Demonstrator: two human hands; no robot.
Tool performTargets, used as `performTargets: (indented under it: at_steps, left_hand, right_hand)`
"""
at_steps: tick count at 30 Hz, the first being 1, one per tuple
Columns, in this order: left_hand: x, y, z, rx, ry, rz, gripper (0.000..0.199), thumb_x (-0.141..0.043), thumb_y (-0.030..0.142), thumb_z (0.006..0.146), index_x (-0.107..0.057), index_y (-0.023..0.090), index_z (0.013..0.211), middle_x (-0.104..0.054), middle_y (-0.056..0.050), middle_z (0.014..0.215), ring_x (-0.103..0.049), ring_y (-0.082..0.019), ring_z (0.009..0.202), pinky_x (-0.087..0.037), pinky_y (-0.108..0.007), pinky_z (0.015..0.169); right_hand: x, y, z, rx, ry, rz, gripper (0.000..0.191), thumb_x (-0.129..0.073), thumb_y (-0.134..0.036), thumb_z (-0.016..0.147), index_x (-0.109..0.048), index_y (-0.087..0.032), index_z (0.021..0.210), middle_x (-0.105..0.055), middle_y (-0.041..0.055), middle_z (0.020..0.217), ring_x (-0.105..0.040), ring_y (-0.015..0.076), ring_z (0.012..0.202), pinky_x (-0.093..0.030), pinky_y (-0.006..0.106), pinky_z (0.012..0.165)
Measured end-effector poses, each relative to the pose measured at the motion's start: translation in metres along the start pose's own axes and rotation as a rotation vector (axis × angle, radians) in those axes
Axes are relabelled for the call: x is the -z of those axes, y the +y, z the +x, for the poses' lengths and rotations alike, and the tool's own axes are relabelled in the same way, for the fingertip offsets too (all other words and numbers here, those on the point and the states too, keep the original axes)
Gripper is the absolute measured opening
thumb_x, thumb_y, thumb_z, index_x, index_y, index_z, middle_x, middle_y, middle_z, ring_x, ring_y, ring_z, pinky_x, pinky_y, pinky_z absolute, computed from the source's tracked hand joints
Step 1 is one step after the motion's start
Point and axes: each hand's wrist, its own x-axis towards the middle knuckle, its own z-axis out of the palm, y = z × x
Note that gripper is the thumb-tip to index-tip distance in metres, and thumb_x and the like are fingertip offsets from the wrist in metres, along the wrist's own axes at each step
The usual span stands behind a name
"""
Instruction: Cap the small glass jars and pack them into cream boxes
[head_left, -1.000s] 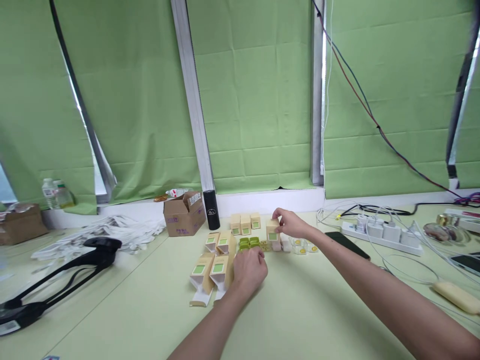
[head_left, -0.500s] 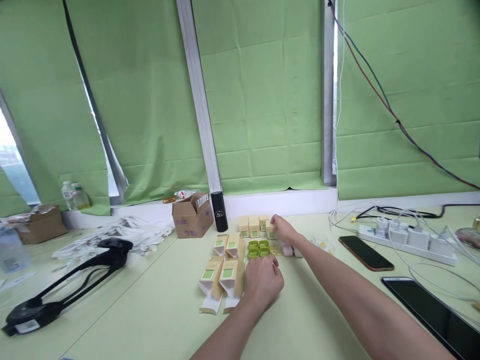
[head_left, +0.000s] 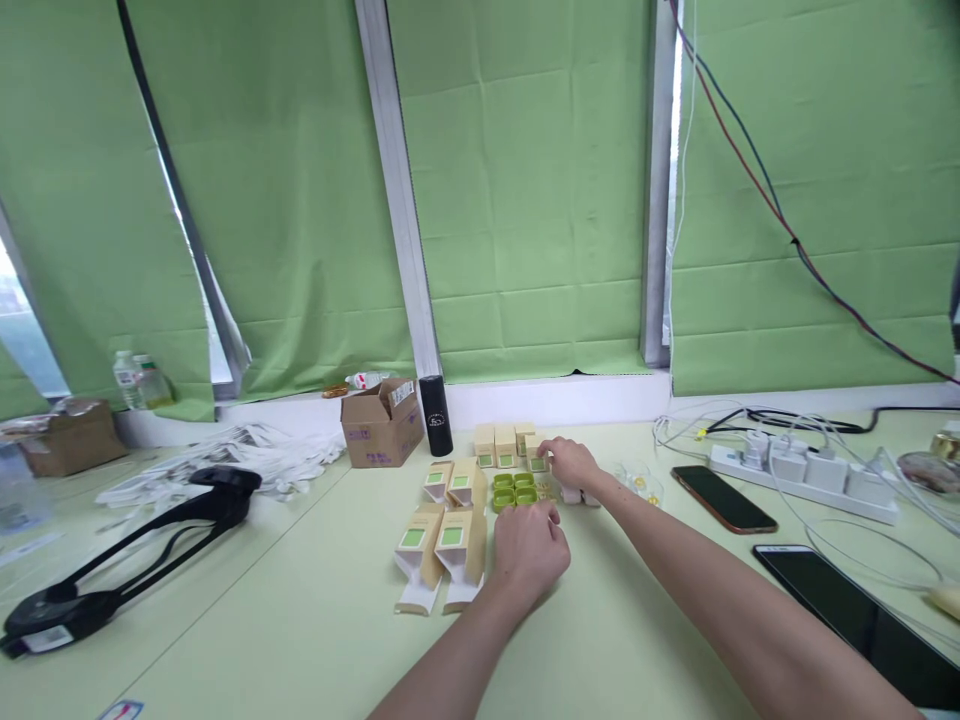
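My left hand (head_left: pixel 531 550) rests on the table as a closed fist, right of the open cardboard cartons (head_left: pixel 460 550) and just in front of the green square cups (head_left: pixel 514 491). Whatever it may hold is hidden. Farther off, my right hand (head_left: pixel 571 466) has its fingers bent against the right side of a small beige carton (head_left: pixel 537 457) with a green window. That carton stands at the right end of a group of closed beige cartons (head_left: pixel 505 447). Small white pieces (head_left: pixel 581 496) lie under my right hand, partly covered. The open cartons have their white flaps hanging toward me.
A brown cardboard box (head_left: pixel 381 425) and a black cylinder (head_left: pixel 436 415) stand at the back. To the right lie a phone (head_left: pixel 724 498), a tablet (head_left: pixel 855 610), a power strip (head_left: pixel 806 480) and clear plastic pieces (head_left: pixel 640 483). A black frame-like object (head_left: pixel 142 560) and white straps (head_left: pixel 247 465) are at left.
My right hand has slid slightly down from the small carton's top corner to its right side. My left fist stays in place. The view has shifted slightly.
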Motion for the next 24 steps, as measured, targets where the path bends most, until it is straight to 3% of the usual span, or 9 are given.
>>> performTargets:
  at_steps: [6, 14, 19, 24]
  left_hand:
    - [-0.003, -0.001, 0.0, -0.016, -0.011, 0.012, 0.029, -0.051, 0.017, 0.085, -0.076, 0.022, 0.096, -0.079, -0.008, 0.089, -0.073, -0.026, 0.086, -0.049, -0.037, 0.081]
    - [-0.007, -0.003, -0.001, -0.043, -0.031, 0.02, 0.027, -0.053, 0.017, 0.084, -0.077, 0.021, 0.095, -0.079, -0.009, 0.089, -0.073, -0.026, 0.087, -0.05, -0.037, 0.082]
    - [-0.007, -0.003, -0.002, -0.079, -0.056, 0.058, 0.025, -0.053, 0.018, 0.085, -0.077, 0.021, 0.091, -0.079, -0.01, 0.089, -0.073, -0.027, 0.085, -0.05, -0.037, 0.082]
    - [0.003, -0.013, 0.006, -0.031, 0.01, 0.024, 0.027, -0.052, 0.016, 0.089, -0.076, 0.022, 0.099, -0.079, -0.009, 0.093, -0.072, -0.028, 0.089, -0.049, -0.036, 0.082]
  right_hand:
    - [0.0, -0.013, 0.003, -0.015, -0.024, -0.023, 0.051, -0.05, -0.008, 0.087, -0.066, -0.031, 0.13, -0.066, 0.0063, 0.135, -0.058, 0.0282, 0.124, -0.04, 0.039, 0.097]
    - [0.002, -0.025, -0.005, -0.051, -0.003, -0.012, 0.051, -0.053, -0.008, 0.085, -0.064, -0.027, 0.13, -0.074, 0.0092, 0.12, -0.06, 0.0272, 0.121, -0.04, 0.038, 0.094]
    - [0.022, -0.029, -0.04, -0.076, 0.149, -0.007, 0.035, -0.043, -0.012, 0.095, -0.062, -0.022, 0.122, -0.07, 0.0086, 0.126, -0.06, 0.0234, 0.118, -0.039, 0.031, 0.085]
    - [0.034, -0.029, -0.098, -0.104, 0.167, -0.004, 0.021, -0.044, -0.022, 0.099, -0.062, -0.025, 0.11, -0.076, 0.0046, 0.099, -0.068, 0.0209, 0.086, -0.032, 0.028, 0.064]
